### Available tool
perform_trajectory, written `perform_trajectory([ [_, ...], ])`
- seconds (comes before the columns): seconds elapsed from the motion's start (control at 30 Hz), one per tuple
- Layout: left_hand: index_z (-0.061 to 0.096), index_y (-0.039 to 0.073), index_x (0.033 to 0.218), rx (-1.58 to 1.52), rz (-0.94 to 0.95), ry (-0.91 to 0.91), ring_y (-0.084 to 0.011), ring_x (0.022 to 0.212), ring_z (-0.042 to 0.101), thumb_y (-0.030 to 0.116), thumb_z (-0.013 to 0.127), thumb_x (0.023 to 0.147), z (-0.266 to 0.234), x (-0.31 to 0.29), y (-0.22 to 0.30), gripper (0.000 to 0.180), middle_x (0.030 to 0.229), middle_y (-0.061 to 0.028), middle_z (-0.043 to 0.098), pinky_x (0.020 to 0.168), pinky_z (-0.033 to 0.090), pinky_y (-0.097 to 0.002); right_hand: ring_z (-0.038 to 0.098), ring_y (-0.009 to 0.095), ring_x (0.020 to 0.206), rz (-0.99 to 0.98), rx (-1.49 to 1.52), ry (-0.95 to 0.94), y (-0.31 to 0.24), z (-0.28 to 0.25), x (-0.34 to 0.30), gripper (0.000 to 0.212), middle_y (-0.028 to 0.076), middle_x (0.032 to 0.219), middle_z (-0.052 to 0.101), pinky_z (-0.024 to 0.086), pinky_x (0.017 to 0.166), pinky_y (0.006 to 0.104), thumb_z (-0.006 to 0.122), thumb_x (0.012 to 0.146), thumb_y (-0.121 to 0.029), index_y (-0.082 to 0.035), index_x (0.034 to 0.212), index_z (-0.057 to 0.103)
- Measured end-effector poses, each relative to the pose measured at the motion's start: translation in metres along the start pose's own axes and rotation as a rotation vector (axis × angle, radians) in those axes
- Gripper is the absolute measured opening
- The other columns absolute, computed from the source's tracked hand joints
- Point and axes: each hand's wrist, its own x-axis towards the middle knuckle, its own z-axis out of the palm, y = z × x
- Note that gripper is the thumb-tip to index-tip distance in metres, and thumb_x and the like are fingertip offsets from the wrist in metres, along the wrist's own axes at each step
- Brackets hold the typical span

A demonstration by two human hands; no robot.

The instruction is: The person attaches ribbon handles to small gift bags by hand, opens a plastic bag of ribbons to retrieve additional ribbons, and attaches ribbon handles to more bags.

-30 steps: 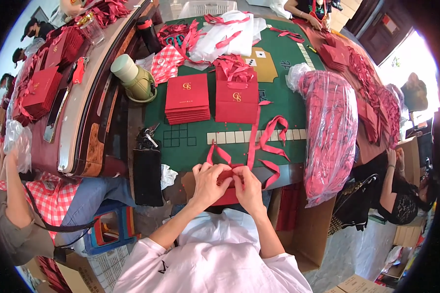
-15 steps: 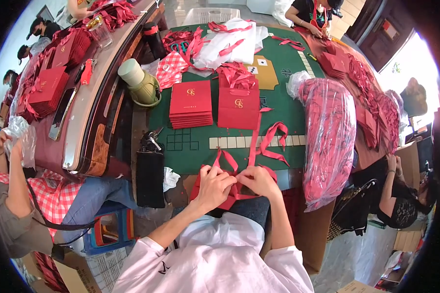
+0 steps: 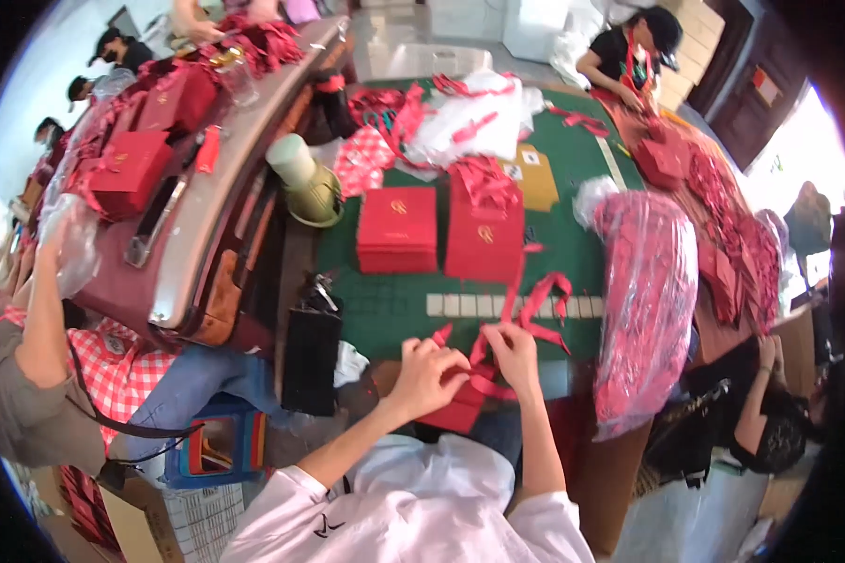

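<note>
Above my lap, at the near table edge, is a red paper bag [image 3: 455,414] with a red ribbon [image 3: 483,384] strung across its top. My left hand [image 3: 429,378] is closed in a pinch on the ribbon's left side. Thumb and finger of my right hand [image 3: 514,359] pinch the same ribbon a little higher and to the right. The part between the hands is blurred, so I cannot tell whether it is looped or knotted. Beyond them, another loose ribbon [image 3: 545,306] curls on the green table.
A stack of red bags [image 3: 397,231] and a ribboned pile [image 3: 483,236] stand ahead. At right lies a plastic-wrapped red bundle [image 3: 646,314]. A green cup [image 3: 312,196] and black pouch [image 3: 309,361] are on the left. Co-workers sit at both sides.
My hands have moved apart, the right one lifting away from the left with the ribbon pinched. The whole view has shifted, so the table things sit further right and lower.
</note>
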Motion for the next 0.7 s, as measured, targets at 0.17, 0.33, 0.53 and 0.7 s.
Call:
perform_trajectory([
  [0.17, 0.069, 0.02, 0.089, 0.012, -0.124, 0.043, -0.0203, 0.09, 0.059, 0.025, 0.078, 0.077, 0.005, -0.005, -0.012, 0.016, 0.086, 0.005, 0.069, 0.091, 0.034, -0.0426, 0.068, 0.021, 0.076, 0.0, -0.12, -0.149, -0.022, -0.024, -0.04, 0.025, 0.016, 0.085, 0.07, 0.051, 0.069, 0.0341, 0.068, 0.092, -0.022, 0.001, 0.102, 0.07],
  [0.33, 0.068, 0.019, 0.089, 0.013, -0.148, 0.069, -0.0201, 0.086, 0.06, 0.025, 0.077, 0.076, 0.003, -0.002, -0.021, 0.017, 0.085, 0.0054, 0.069, 0.088, 0.034, -0.0422, 0.067, 0.021, 0.067, -0.002, -0.274, -0.408, -0.026, -0.039, -0.081, 0.025, 0.014, 0.076, 0.069, 0.051, 0.062, 0.035, 0.075, 0.085, -0.02, -0.001, 0.102, 0.07],
  [0.53, 0.067, 0.018, 0.094, 0.066, -0.192, -0.023, -0.0233, 0.091, 0.06, 0.023, 0.073, 0.078, 0.014, 0.004, -0.028, 0.017, 0.085, 0.0011, 0.066, 0.088, 0.035, -0.0436, 0.053, 0.007, 0.058, 0.0, -0.132, -0.284, -0.038, -0.044, -0.086, 0.019, 0.005, 0.06, 0.061, 0.043, 0.054, 0.0267, 0.074, 0.085, -0.017, 0.001, 0.091, 0.07],
  [0.7, 0.061, 0.012, 0.101, 0.006, -0.041, 0.261, -0.0297, 0.105, 0.055, 0.015, 0.065, 0.086, 0.031, -0.008, -0.006, 0.017, 0.105, -0.0083, 0.058, 0.088, 0.039, -0.0449, 0.051, 0.006, 0.059, 0.225, 0.14, -0.106, -0.043, -0.023, -0.079, 0.019, -0.003, 0.062, 0.058, 0.038, 0.052, 0.0246, 0.07, 0.089, -0.012, 0.005, 0.083, 0.068],
])
